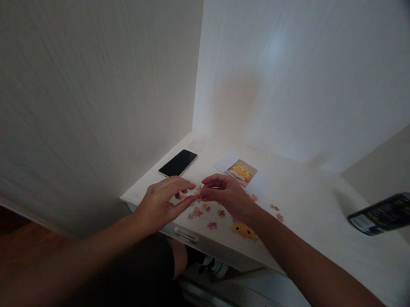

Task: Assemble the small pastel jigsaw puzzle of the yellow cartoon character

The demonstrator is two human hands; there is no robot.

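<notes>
Small jigsaw puzzle pieces in orange, pink and purple lie scattered on the white desk under and around my hands. My left hand hovers over them from the left, thumb and fingers apart, the thumb tip close to my right fingertips. My right hand is pinched over the same spot, apparently on a small puzzle piece mostly hidden by the fingers. Close to my right forearm lies a joined yellow puzzle section with two dark eyes, partly covered by the arm. Behind my right hand rests a picture card of a yellow cartoon figure.
A black phone lies at the desk's left side. On the right stands a dark can with a label. Walls close in the desk at the left and back. A drawer handle is on its front, above my legs.
</notes>
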